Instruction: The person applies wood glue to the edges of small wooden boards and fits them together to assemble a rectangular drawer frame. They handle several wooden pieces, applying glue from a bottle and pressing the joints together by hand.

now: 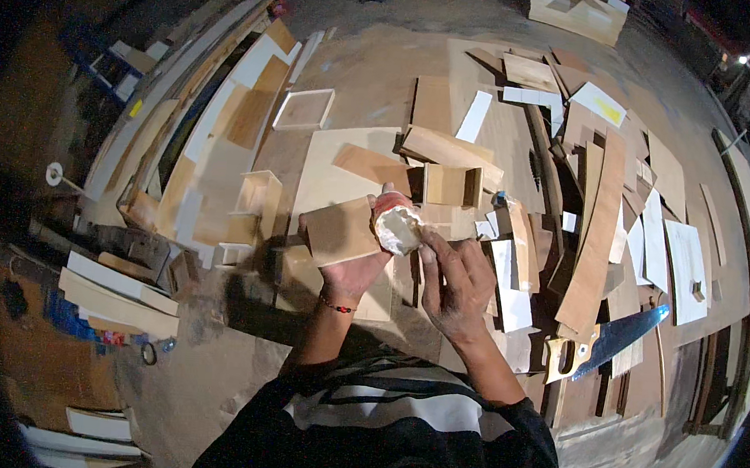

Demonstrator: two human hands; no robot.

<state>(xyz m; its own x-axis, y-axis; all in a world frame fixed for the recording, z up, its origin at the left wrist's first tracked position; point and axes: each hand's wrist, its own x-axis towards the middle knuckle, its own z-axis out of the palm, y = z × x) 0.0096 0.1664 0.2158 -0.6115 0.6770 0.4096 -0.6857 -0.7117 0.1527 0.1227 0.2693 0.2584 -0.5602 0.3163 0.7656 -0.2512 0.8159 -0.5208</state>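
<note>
My left hand is closed round a flat, light-brown wooden piece and a small red container side by side. The container's open mouth faces up. A whitish crust lines its rim, and pale stuff shows inside. At the right edge of that rim, the bent fingertips of my right hand are drawn together. Whether they pinch something small cannot be made out. Just beyond the hands, an open wooden box rests among loose boards.
A handsaw with a blue blade lies at the right, beside a heap of wood offcuts. Long boards lean in a row at the left. A shallow wooden tray and a small wooden box stand nearer the middle.
</note>
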